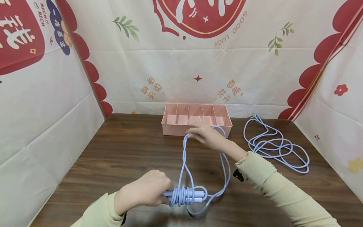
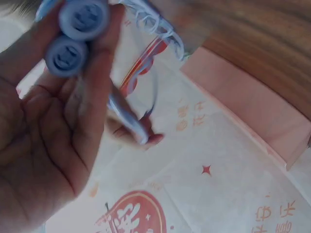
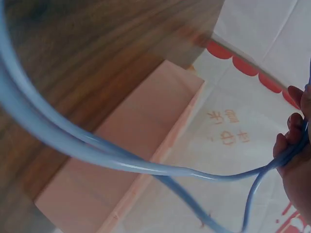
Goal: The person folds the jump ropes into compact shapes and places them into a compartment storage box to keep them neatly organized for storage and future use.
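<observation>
My left hand [image 1: 144,189] grips the two light-blue handles [image 1: 198,194] of a jump rope, held side by side above the front of the table. Several turns of rope [image 1: 180,197] wrap around both handles. In the left wrist view the round handle ends [image 2: 83,19] stick out past the fingers. Farther back, my right hand [image 1: 208,135] pinches the doubled cord [image 3: 121,162] and holds it up in front of the pink box. From there the strands run down to the wrapped handles, and another loop hangs beneath the right forearm.
A pink box [image 1: 175,130] with several compartments stands at the table's back edge. To the right, another light-blue cord [image 1: 308,161] lies in loose loops on the dark wooden table [image 1: 122,148]. Printed cloth [image 1: 127,69] hangs behind and along both sides.
</observation>
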`<state>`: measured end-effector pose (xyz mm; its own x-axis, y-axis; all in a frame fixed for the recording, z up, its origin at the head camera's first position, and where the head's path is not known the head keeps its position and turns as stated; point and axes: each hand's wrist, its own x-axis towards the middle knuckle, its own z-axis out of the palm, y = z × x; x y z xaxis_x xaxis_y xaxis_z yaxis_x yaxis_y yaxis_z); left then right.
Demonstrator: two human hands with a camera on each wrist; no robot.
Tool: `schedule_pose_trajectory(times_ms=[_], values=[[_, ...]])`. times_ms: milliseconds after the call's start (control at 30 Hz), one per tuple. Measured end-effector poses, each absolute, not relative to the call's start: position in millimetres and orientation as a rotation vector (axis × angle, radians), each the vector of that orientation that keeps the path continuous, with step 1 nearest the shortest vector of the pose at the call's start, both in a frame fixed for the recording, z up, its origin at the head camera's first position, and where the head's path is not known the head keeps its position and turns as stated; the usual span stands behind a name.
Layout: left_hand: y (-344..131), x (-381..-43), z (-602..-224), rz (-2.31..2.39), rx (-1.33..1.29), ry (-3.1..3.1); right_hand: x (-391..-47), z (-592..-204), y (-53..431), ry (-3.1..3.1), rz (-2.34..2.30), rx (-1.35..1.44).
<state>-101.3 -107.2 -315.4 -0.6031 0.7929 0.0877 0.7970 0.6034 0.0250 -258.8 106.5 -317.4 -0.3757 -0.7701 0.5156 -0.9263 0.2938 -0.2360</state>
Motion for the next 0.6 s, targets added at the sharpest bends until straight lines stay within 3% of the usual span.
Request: schedule_pose_trajectory(times_ms=[233,600], values=[[-109,-108,-309,-0.451,-1.405,-2.565,-258,-335,95,-2.423,1.097,1.406],[-124,-122,-318,-0.8,-0.822,-2.37,-239,-377,97,-2.497,0.801,1.319]])
